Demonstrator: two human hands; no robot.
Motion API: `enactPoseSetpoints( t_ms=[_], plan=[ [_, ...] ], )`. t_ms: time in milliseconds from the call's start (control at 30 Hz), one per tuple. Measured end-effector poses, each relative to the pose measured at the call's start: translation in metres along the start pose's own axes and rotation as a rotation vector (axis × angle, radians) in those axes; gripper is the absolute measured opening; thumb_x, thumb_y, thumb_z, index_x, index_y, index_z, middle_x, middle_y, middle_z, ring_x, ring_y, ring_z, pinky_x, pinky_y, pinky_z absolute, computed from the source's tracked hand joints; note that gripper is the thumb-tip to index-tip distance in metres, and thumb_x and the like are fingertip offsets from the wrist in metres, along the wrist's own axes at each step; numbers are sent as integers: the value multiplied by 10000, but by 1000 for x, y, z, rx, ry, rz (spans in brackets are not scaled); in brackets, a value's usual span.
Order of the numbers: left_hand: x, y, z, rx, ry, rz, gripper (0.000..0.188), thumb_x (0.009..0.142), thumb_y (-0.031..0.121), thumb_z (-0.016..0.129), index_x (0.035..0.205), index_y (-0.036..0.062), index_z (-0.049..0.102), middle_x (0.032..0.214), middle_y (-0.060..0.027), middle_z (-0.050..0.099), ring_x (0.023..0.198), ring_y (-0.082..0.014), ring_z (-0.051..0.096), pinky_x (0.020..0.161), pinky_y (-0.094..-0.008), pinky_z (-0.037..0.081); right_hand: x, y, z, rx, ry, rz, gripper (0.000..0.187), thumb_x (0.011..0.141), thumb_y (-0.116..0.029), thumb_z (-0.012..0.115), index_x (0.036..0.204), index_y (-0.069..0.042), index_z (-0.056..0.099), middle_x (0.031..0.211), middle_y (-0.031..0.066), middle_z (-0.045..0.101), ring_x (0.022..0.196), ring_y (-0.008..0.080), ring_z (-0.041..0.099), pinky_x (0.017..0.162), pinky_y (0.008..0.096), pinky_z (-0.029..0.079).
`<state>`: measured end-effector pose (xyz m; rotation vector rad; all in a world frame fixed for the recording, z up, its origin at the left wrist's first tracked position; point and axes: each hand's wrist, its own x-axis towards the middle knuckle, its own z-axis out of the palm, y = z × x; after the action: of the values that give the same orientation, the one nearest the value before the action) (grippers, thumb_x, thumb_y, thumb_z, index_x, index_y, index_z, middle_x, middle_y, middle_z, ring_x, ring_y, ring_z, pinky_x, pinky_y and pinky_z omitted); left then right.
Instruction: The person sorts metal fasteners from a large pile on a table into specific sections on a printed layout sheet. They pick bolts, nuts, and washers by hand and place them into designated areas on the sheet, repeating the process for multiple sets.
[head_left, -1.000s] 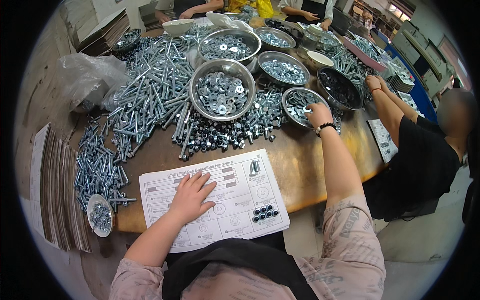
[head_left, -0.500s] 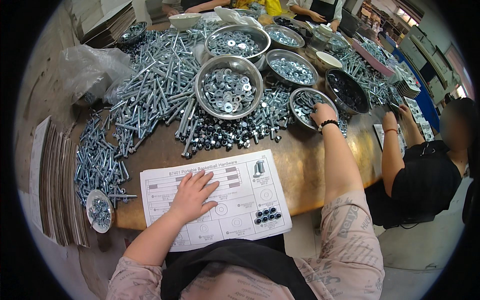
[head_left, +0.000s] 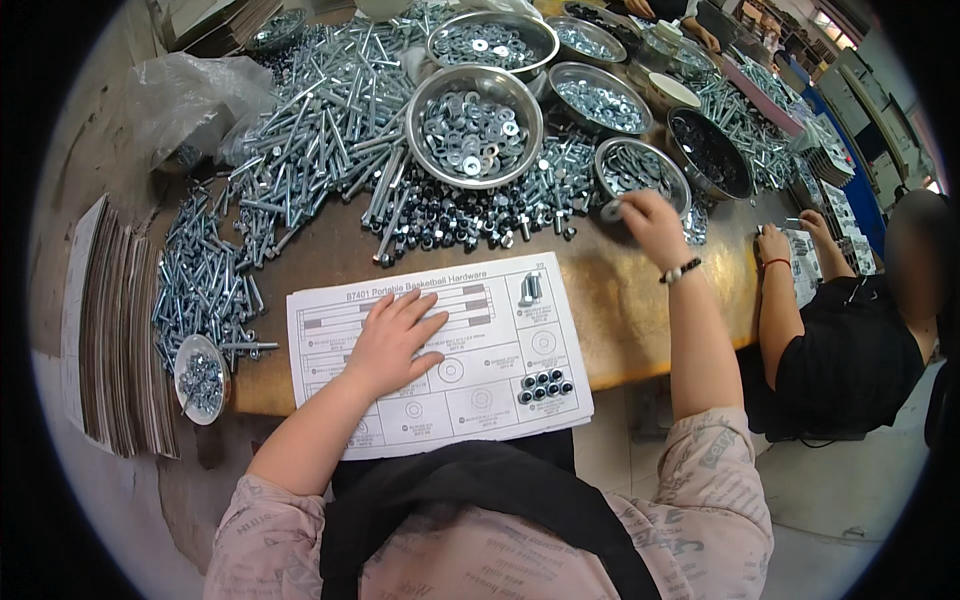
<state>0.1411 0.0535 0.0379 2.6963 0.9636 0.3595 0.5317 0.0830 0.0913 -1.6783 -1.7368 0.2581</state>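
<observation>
Crumpled plastic bag [head_left: 195,105], stacked cardboard [head_left: 125,345]

This looks like a workshop: bolts [head_left: 325,125] and nuts [head_left: 440,215] lie heaped on a worn table [head_left: 640,325], washers [head_left: 470,135] lie in metal bowls [head_left: 416,125], a sheet [head_left: 475,365] shows part drawings, cardboard [head_left: 120,340] stands stacked at left, and a co-worker [head_left: 850,340] sits alongside.

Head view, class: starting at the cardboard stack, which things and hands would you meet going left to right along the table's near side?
Cardboard stack, white bowl of small fasteners, left hand, dark nuts, washer, right hand, co-worker's red-banded hand.
</observation>
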Motion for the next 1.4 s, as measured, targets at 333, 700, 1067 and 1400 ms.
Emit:
enactPoseSetpoints(
  t_ms=[333,700,1067,1400],
  plan=[
    [-4,1,4,20,39,-4,525,717,312,646,1193,126,531,1311,-115,437,1240,-304,365,1042,-470,238,-111,-67,50,-242,-215,-531,134,729,-102,644,863,-107,640,867,62,568,781,255,564,665,342,470],
    [-7,1,7,30,44,-11,512,741,311,627,1210,136,518,1317,-104,432,1257,-290,345,1051,-455,233,-117,-76,46,-96,-452,-189,360,671,-177,730,987,-68,597,949,112,558,868,287,557,738,353,467],
    [-7,-3,4,-38,4,-19,488,807,370,570,1222,121,507,1321,-91,434,1274,-273,329,1063,-442,210,-107,-80,41,-147,-508,-172,357,675,-253,731,973,-93,618,914,106,570,872,287,552,743,367,458],
    [3,-61,-14,-764,222,-369,371,818,122,580,1167,6,532,1090,-117,556,953,-187,575,831,-286,457,-63,-154,99,98,-619,-206,260,808,-270,622,949,-52,626,837,112,606,783,256,587,701,348,471]
  ],
)
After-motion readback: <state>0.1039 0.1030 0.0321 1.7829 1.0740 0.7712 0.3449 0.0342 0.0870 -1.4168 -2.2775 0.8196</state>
